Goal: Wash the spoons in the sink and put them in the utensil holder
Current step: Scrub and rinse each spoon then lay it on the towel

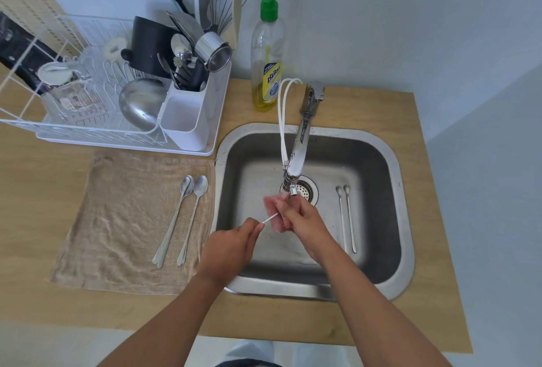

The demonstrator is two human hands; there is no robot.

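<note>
Left grip (234, 242) pinched closed, right grip (302, 217) curled closed, forearms converging

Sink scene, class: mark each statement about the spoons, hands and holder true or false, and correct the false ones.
1. Two spoons lie on the towel. True.
2. The left hand holds the pink sponge. False: the right hand grips the sponge; the left hand pinches a spoon handle.
3. Two spoons lie in the sink. True.
4. The soap bottle has a red cap. False: green.
5. The utensil holder stands right of the sink. False: left, in the dish rack.
</note>
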